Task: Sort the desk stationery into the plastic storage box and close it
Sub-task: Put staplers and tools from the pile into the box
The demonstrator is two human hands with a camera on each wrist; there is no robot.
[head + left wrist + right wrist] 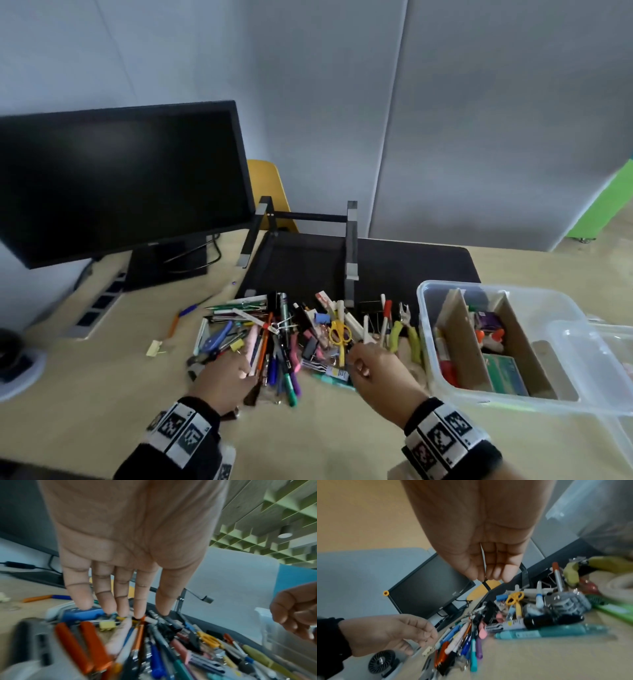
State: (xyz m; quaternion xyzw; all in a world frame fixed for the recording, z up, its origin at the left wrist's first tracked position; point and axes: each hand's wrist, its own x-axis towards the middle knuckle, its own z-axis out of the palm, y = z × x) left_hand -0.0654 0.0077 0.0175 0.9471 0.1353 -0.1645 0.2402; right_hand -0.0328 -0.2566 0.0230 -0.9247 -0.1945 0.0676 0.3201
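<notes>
A heap of pens, markers, clips and yellow scissors (340, 333) lies mid-desk as a stationery pile (284, 339). My left hand (245, 368) hovers over its left side; the left wrist view shows that left hand (123, 609) with straight fingers whose tips reach an orange pen (139, 635) and a blue cutter (82, 614). Over the pile's right part, near a teal marker (547, 632), hangs my right hand (356, 363), loosely curled and holding nothing. The clear plastic storage box (507, 404) stands at the right, uncovered, with cardboard dividers and some items inside.
The box's clear lid (603, 346) lies beside it at the far right. A monitor (116, 181) stands back left and a laptop stand (308, 219) on a black mat (394, 263) behind the pile. A power strip (99, 305), loose pen (181, 315) and small fan (13, 363) are left.
</notes>
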